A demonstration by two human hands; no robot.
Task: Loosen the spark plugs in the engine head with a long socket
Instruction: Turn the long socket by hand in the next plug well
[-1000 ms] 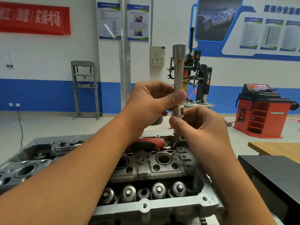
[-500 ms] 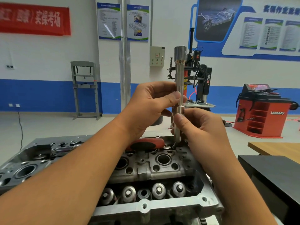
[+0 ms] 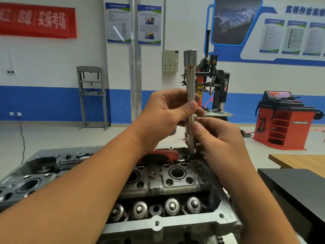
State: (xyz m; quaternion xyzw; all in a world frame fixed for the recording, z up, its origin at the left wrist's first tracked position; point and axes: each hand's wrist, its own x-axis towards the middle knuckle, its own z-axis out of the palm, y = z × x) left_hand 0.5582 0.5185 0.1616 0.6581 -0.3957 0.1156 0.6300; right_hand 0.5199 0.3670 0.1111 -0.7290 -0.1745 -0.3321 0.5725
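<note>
A long steel socket (image 3: pixel 190 74) stands upright above the far right part of the grey engine head (image 3: pixel 158 187). Its wide end points up. Its lower end joins a thinner extension bar (image 3: pixel 191 143) that reaches down into a hole in the head. My left hand (image 3: pixel 163 118) pinches the socket's lower shaft with thumb and fingers. My right hand (image 3: pixel 218 140) grips the joint and the bar just below. A red-handled ratchet (image 3: pixel 159 156) lies on the head behind my left wrist. Open plug wells (image 3: pixel 177 173) show in the head; I cannot see any plug.
Valve springs (image 3: pixel 172 206) line the head's near side. A black box (image 3: pixel 295 189) and a wooden table (image 3: pixel 299 162) stand at the right. Across the floor are a red balancer cabinet (image 3: pixel 284 122), a tyre machine (image 3: pixel 216 88) and a grey press frame (image 3: pixel 91 97).
The socket has sunk slightly with the bar toward the head. My right hand has slid up the bar to the joint, closer to my left thumb.
</note>
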